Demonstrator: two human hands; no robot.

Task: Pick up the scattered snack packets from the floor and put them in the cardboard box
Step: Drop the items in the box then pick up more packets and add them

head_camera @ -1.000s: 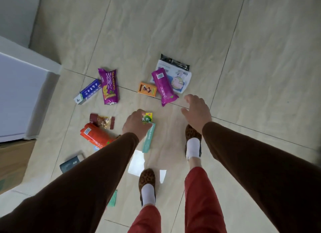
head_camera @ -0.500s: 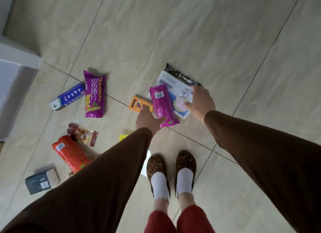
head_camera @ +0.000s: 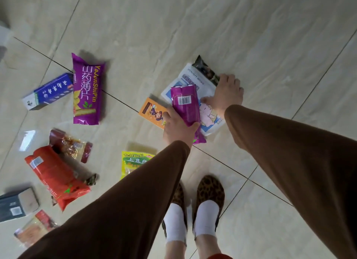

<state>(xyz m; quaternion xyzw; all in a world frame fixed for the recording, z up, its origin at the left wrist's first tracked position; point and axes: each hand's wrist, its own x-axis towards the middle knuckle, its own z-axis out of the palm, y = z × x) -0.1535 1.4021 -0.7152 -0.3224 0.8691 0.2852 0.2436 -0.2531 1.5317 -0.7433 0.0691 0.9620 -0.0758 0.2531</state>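
Head view. My left hand has its grip closed around the lower part of a magenta packet, barcode side up; no brand legible on it. That packet lies across a white pouch printed "HYNAUT" with a pink cartoon figure. My right hand rests flat and spread on the pouch's right edge, fingers over a dark packet; grip wide, holding nothing that I can tell. Orange cartoon packet just beside my left hand. On the floor to the left: purple bag reading "YaJunShiPin", blue-and-white box, red packet, yellow packet reading "TuDouSi", partly under my left sleeve. Cardboard box out of frame.
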